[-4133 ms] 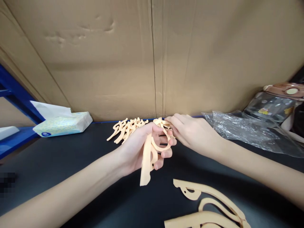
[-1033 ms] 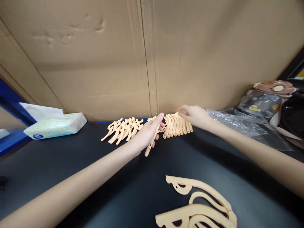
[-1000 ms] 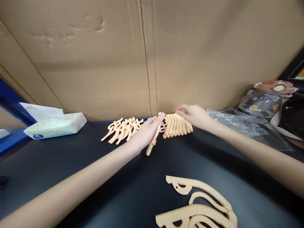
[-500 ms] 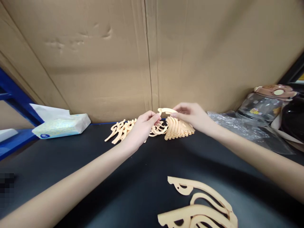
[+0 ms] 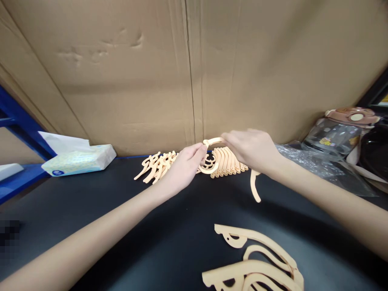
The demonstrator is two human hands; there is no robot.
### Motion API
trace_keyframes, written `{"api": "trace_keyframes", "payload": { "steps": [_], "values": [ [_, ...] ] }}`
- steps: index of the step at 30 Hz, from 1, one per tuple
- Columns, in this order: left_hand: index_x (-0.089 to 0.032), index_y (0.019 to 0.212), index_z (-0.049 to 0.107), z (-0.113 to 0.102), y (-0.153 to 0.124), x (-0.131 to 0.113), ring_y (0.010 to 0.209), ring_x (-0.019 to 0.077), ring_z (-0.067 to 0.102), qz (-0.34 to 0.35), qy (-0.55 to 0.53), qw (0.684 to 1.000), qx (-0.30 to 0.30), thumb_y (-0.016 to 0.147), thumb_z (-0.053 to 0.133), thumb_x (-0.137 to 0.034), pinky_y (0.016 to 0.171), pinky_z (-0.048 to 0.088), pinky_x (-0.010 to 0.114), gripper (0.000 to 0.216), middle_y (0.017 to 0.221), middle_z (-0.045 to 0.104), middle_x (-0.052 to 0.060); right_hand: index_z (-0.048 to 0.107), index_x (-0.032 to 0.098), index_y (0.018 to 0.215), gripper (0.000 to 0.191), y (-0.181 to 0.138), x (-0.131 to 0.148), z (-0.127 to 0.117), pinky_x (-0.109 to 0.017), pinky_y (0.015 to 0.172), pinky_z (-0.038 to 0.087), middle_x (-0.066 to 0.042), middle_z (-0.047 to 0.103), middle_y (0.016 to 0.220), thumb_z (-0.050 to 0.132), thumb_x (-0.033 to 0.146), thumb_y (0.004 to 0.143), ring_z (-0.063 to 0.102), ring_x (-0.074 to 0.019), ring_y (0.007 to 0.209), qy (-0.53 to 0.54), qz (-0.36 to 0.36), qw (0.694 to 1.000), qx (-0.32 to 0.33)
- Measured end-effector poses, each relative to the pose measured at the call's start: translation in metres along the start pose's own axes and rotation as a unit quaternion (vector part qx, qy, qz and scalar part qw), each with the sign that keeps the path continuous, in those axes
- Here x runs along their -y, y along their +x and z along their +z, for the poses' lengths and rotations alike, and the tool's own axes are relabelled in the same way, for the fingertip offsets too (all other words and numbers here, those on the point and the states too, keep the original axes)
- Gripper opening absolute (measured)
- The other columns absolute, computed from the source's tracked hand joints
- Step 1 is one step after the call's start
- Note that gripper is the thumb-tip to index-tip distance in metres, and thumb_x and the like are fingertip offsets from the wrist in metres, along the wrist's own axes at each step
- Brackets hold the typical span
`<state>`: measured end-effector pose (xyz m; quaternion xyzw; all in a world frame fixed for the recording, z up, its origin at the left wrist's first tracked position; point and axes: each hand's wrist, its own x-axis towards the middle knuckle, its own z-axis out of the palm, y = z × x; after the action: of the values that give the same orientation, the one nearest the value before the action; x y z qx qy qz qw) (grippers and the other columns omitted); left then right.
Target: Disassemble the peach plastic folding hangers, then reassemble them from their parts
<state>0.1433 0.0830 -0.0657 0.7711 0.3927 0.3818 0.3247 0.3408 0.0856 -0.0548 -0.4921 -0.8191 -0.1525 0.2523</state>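
Both my hands reach to the back of a black table [image 5: 121,242], beside rows of thin tan wooden cut-out pieces. My left hand [image 5: 184,169] is closed in a pinch on a curved hooked piece [image 5: 209,169] at the left end of a tidy row of curved pieces [image 5: 228,163]. My right hand [image 5: 251,149] is closed on another long curved piece; its top loop [image 5: 212,141] shows by my fingers and its tail [image 5: 254,190] hangs below my wrist. A second, looser row of pieces [image 5: 156,165] lies to the left.
A cardboard wall [image 5: 194,72] closes the back of the table. Larger tan cut-out shapes [image 5: 257,262] lie near the front edge. A tissue pack [image 5: 79,157] sits at back left by a blue shelf frame [image 5: 18,125]. Crumpled clear plastic [image 5: 312,165] and a lidded jar [image 5: 339,131] are at right.
My left hand has moved from holding a long piece low on the table up to the row. My right hand has lifted a long curved piece, whose tail now hangs below my wrist.
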Motion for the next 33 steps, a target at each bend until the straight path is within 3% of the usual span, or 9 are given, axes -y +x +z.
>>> {"api": "trace_keyframes", "payload": {
  "steps": [4,10,17,20,23,25,28,30,33],
  "values": [
    [-0.021,0.069,0.038,0.003,0.000,0.004,0.059,0.0137,0.045,0.031,0.144,0.989,-0.013,0.096,0.026,-0.038,0.059,0.032,0.025,0.035,0.063,0.045,-0.002,0.061,0.018,0.089,0.028,-0.001,0.001,0.006,-0.028,0.054,0.026,-0.006,0.064,0.070,0.034,0.021,0.092,0.049,-0.0149,0.056,-0.104,-0.010,0.992,0.073],
    [-0.022,0.090,0.048,0.000,0.006,0.016,0.052,0.0180,0.049,0.014,0.288,0.957,-0.003,0.095,0.030,-0.037,0.057,0.029,0.027,0.024,0.057,0.046,-0.003,0.052,0.018,0.065,0.031,0.002,-0.007,0.018,-0.025,0.047,0.029,-0.001,0.053,0.055,0.035,0.027,0.090,0.043,-0.0099,0.043,0.171,0.093,0.974,0.118],
    [-0.020,0.072,0.054,-0.009,0.033,0.044,0.064,0.0228,0.057,-0.051,0.280,0.959,0.005,0.087,0.046,-0.035,0.060,0.033,0.027,0.023,0.061,0.056,0.003,0.058,0.016,0.069,0.023,0.009,-0.023,0.016,-0.023,0.042,0.031,0.003,0.046,0.051,0.042,0.025,0.083,0.041,-0.0084,0.042,0.385,0.255,0.887,-0.004],
    [-0.019,0.083,0.057,-0.010,0.037,0.046,0.073,0.0254,0.058,-0.083,0.252,0.964,-0.032,0.082,0.054,-0.041,0.065,0.036,0.029,0.023,0.066,0.059,0.004,0.056,0.017,0.067,0.018,0.011,-0.020,0.015,-0.023,0.041,0.026,0.006,0.036,0.048,0.044,0.024,0.079,0.034,-0.0079,0.041,0.443,0.287,0.848,-0.049],
    [-0.018,0.092,0.059,-0.007,0.031,0.032,0.084,0.0235,0.060,-0.084,0.190,0.978,-0.028,0.090,0.035,-0.052,0.069,0.041,0.029,0.042,0.083,0.065,0.007,0.050,0.019,0.075,0.008,0.010,-0.015,0.015,-0.022,0.039,0.027,0.006,0.039,0.051,0.045,0.023,0.078,0.038,-0.0075,0.040,0.531,0.316,0.782,-0.084],
    [-0.018,0.086,0.063,-0.004,0.023,0.020,0.083,0.0204,0.062,-0.113,0.071,0.990,0.050,0.092,0.020,-0.055,0.068,0.045,0.028,0.057,0.087,0.067,0.008,0.046,0.021,0.080,0.004,0.010,-0.013,0.015,-0.022,0.043,0.036,0.004,0.051,0.058,0.047,0.022,0.077,0.050,-0.0093,0.046,0.551,0.318,0.764,-0.111],
    [-0.014,0.082,0.063,-0.003,0.014,0.008,0.082,0.0179,0.063,-0.193,-0.223,0.941,0.163,0.091,0.038,-0.050,0.072,0.049,0.027,0.045,0.086,0.066,0.009,0.041,0.022,0.084,0.016,0.009,-0.011,0.013,-0.027,0.055,0.047,-0.002,0.063,0.074,0.054,0.023,0.075,0.063,-0.0147,0.064,0.515,0.298,0.793,-0.128],
    [-0.013,0.083,0.059,-0.004,0.011,0.005,0.073,0.0139,0.061,-0.208,-0.322,0.914,0.129,0.091,0.047,-0.034,0.070,0.050,0.025,0.025,0.080,0.062,0.007,0.045,0.021,0.078,0.016,0.008,-0.011,0.010,-0.029,0.061,0.048,-0.004,0.065,0.080,0.059,0.024,0.073,0.064,-0.0172,0.073,0.424,0.242,0.865,-0.113],
    [-0.015,0.085,0.052,-0.007,0.011,0.005,0.047,0.0044,0.046,-0.206,-0.341,0.916,0.047,0.092,0.043,-0.018,0.047,0.041,0.016,0.012,0.064,0.048,-0.003,0.055,0.020,0.081,0.011,0.004,-0.009,0.006,-0.029,0.062,0.042,-0.002,0.067,0.081,0.061,0.028,0.075,0.063,-0.0180,0.073,0.184,0.129,0.972,-0.064]
  ]
}}
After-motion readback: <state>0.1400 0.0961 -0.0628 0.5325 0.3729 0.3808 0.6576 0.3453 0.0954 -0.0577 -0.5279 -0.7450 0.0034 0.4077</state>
